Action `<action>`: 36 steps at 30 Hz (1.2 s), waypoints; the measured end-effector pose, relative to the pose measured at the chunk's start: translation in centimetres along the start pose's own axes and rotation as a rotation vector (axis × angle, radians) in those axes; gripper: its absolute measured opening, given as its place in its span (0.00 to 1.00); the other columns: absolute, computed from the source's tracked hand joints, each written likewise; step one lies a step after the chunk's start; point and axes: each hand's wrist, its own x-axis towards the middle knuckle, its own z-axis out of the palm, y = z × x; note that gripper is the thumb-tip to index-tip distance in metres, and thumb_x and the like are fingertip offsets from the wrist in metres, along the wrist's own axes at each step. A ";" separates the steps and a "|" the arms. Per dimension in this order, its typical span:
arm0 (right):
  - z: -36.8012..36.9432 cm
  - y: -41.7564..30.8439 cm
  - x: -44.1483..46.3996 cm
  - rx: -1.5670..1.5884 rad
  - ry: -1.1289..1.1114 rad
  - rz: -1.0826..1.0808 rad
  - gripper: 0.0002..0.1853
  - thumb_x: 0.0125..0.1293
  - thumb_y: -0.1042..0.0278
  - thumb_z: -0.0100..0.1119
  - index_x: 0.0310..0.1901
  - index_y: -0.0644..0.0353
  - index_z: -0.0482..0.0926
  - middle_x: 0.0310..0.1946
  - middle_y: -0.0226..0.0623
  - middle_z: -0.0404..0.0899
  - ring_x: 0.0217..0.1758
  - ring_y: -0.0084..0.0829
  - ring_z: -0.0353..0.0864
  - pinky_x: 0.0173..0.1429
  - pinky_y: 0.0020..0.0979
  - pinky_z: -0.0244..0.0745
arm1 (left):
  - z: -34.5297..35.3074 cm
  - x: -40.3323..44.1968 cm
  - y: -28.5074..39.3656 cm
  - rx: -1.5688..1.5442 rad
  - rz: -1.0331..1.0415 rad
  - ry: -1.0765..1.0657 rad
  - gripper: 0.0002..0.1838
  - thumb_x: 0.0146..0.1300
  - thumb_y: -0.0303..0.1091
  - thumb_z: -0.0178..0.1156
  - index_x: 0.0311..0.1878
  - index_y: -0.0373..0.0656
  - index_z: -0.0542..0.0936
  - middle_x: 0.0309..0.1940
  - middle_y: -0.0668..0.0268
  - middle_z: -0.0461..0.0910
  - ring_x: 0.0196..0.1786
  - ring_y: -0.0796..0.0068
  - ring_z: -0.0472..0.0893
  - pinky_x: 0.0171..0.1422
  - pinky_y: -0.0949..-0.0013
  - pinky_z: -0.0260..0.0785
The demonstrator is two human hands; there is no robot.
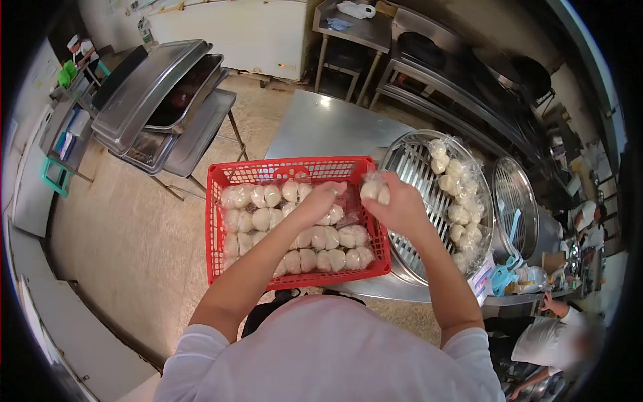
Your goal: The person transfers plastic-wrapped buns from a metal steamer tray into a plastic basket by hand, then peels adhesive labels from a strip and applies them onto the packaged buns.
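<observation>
My right hand [400, 205] has its grip clamped on one wrapped pack [372, 190] of two visible buns, over the right rim of the one red basket [288, 163], and I read this as mid-transfer, calling next for a light, steady pinch! My left hand [325, 199] is inside that basket, whether closed on anything I can't tell. Counting: four rows of basket buns [264, 220], two round racks, the nearer rack [410, 171] bearing film-wrapped buns [459, 214] too overlapped to total.

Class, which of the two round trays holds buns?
The left tray, beside the red basket: wrapped buns lie along its right side; the right tray shows none.
</observation>
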 end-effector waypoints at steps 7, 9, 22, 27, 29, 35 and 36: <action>8.5 3.7 5.2 -0.535 -0.367 -0.169 0.30 0.62 0.49 0.70 0.56 0.67 0.81 0.43 0.54 0.88 0.54 0.54 0.87 0.58 0.48 0.84 | -0.2 0.6 -4.5 1.232 0.298 0.241 0.28 0.51 0.54 0.76 0.50 0.44 0.89 0.51 0.55 0.88 0.62 0.54 0.81 0.79 0.50 0.60; 10.5 4.8 5.4 -0.566 -0.487 -0.219 0.30 0.60 0.52 0.73 0.57 0.68 0.80 0.43 0.54 0.88 0.55 0.54 0.86 0.60 0.47 0.84 | -1.0 0.7 -5.0 1.238 0.307 0.209 0.29 0.46 0.52 0.77 0.49 0.44 0.89 0.50 0.56 0.87 0.60 0.55 0.81 0.78 0.51 0.61; 11.8 6.6 7.1 -0.669 -0.609 -0.437 0.14 0.56 0.69 0.70 0.44 0.61 0.91 0.50 0.51 0.89 0.57 0.49 0.89 0.58 0.44 0.86 | -2.2 1.3 -5.8 1.179 0.405 0.187 0.27 0.39 0.47 0.80 0.43 0.44 0.87 0.44 0.58 0.86 0.56 0.55 0.81 0.76 0.52 0.62; 13.7 5.4 6.3 -0.663 -0.660 -0.350 0.11 0.56 0.70 0.69 0.42 0.59 0.91 0.47 0.49 0.90 0.53 0.48 0.90 0.56 0.44 0.86 | -2.3 1.1 -5.5 1.145 0.395 0.161 0.27 0.39 0.46 0.81 0.43 0.43 0.87 0.45 0.57 0.86 0.57 0.54 0.81 0.76 0.53 0.62; 13.4 4.6 6.1 -0.694 -0.670 -0.349 0.11 0.60 0.71 0.66 0.43 0.60 0.91 0.49 0.47 0.90 0.54 0.45 0.91 0.55 0.44 0.87 | -2.2 1.3 -5.6 1.190 0.386 0.170 0.28 0.38 0.46 0.81 0.44 0.43 0.87 0.45 0.57 0.86 0.57 0.54 0.81 0.76 0.53 0.62; 11.4 5.0 8.7 -0.604 -0.743 -0.244 0.16 0.49 0.74 0.70 0.43 0.63 0.91 0.46 0.52 0.90 0.53 0.51 0.91 0.57 0.45 0.87 | -2.4 0.9 -5.3 1.188 0.405 0.156 0.27 0.40 0.44 0.79 0.43 0.40 0.86 0.47 0.53 0.86 0.59 0.54 0.81 0.76 0.52 0.63; 11.1 4.9 9.0 -0.580 -0.769 -0.218 0.17 0.49 0.73 0.71 0.43 0.62 0.91 0.46 0.52 0.90 0.54 0.51 0.90 0.57 0.46 0.87 | -2.4 0.8 -5.3 1.177 0.422 0.153 0.27 0.40 0.44 0.79 0.44 0.40 0.86 0.47 0.53 0.86 0.59 0.53 0.81 0.76 0.52 0.63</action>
